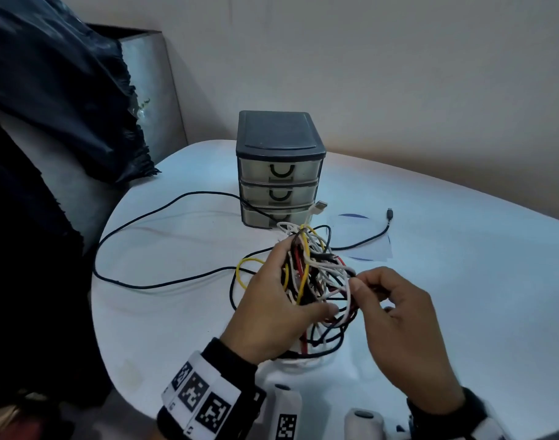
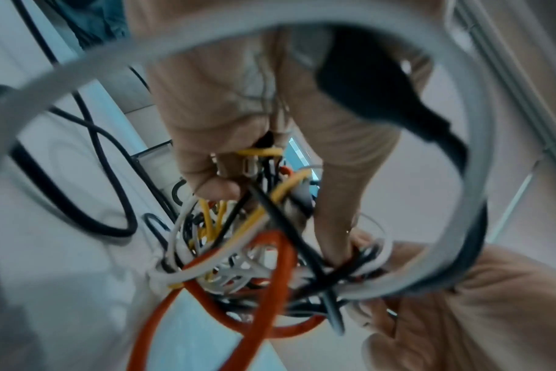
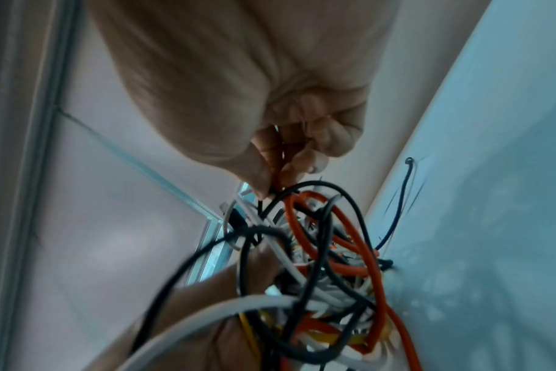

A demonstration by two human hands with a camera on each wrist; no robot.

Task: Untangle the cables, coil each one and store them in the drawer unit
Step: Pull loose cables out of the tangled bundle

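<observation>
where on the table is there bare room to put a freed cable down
Free: the wide table stretch right of the right hand, and the near-left patch below the long black cable. Crowded: in front of the drawer unit, where the left hand grips the cable tangle and a paper sheet lies.

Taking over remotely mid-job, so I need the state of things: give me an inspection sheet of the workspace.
Surface: white table, round-edged, bearing everything.
Job's things: cable tangle of white, black, red and yellow leads, held up above the table; drawer unit, three drawers, all closed.
Clutter: paper sheet lying flat right of the unit.
Grippers: left hand grips the tangle; right hand pinches strands at its right edge.
Cables: long black cable loops across the table; black lead with small plug trails right; none coiled.
Surroundings: plain wall; dark cloth at left.
</observation>
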